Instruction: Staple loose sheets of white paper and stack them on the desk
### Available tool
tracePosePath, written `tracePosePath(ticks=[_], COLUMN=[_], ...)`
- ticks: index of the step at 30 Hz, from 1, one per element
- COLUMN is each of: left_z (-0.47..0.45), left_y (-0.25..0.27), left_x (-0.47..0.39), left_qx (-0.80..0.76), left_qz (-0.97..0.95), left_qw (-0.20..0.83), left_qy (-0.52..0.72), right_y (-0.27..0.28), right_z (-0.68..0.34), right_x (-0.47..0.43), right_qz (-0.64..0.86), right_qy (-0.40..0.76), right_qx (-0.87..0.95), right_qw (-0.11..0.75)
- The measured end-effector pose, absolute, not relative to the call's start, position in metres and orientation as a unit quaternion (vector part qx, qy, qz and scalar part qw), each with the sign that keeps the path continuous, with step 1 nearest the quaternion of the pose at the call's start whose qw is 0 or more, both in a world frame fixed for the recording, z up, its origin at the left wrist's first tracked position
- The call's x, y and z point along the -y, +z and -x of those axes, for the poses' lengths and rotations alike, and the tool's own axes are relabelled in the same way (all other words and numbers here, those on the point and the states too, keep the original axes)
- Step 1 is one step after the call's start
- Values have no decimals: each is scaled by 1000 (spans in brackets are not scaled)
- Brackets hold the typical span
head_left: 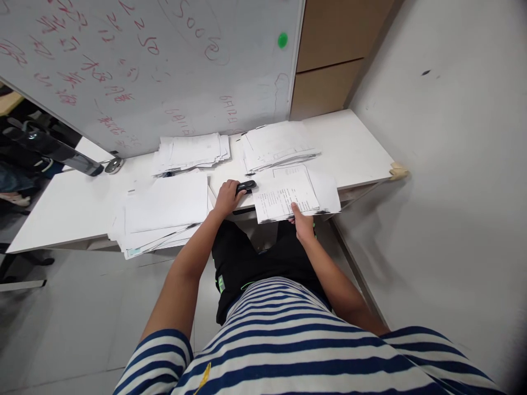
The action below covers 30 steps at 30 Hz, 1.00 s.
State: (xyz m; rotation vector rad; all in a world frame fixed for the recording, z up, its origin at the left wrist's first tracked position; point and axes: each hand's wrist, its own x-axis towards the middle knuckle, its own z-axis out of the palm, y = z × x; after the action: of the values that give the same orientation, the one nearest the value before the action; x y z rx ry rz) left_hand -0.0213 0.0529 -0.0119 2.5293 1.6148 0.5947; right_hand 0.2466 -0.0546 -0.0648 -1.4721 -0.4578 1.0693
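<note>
My left hand (229, 196) is closed around a black stapler (246, 187) at the front of the white desk. The stapler's nose points right, close to the left edge of some printed sheets (284, 195). My right hand (303, 222) grips those sheets at their front edge, thumb on top and the other fingers hidden underneath. The sheets reach slightly over the desk's front edge. Just behind them lies a thick pile of papers (280, 144). Left of my left hand is a wide, uneven stack of paper (167, 206), its top sheet blank.
Another paper stack (191, 149) sits at the back of the desk (53, 211), against a whiteboard (181, 71) with red writing. A dark bottle (78, 159) and a small round object (114, 165) stand toward the left. A grey wall (444, 164) closes off the right side.
</note>
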Motion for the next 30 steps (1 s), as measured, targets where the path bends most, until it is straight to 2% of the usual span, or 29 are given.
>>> tracePosePath(ticks=[8,12,17,19,22,30], left_z=[13,0,-19,-29,-50,-75], left_y=[6,9,20,27,28,0], left_x=[-43,-39,-51,-63,-83,-104], left_qx=[-570,-636,-712,-709,-679,-644], left_qz=[-810,-754,-670,-670,-702,-735], left_qw=[36,53,131,146,101,93], left_qy=[133,155,165,164,191,192], right_y=[-63,-64,-63,-62,-59,-59], right_z=[-238,-238,-239,-240,-241,-239], right_x=[50,53,56,57,59,63], right_qz=[624,622,630,634,649,634], right_qy=[465,468,470,471,476,486], right_qx=[210,217,216,213,205,227], right_qw=[593,590,579,575,557,556])
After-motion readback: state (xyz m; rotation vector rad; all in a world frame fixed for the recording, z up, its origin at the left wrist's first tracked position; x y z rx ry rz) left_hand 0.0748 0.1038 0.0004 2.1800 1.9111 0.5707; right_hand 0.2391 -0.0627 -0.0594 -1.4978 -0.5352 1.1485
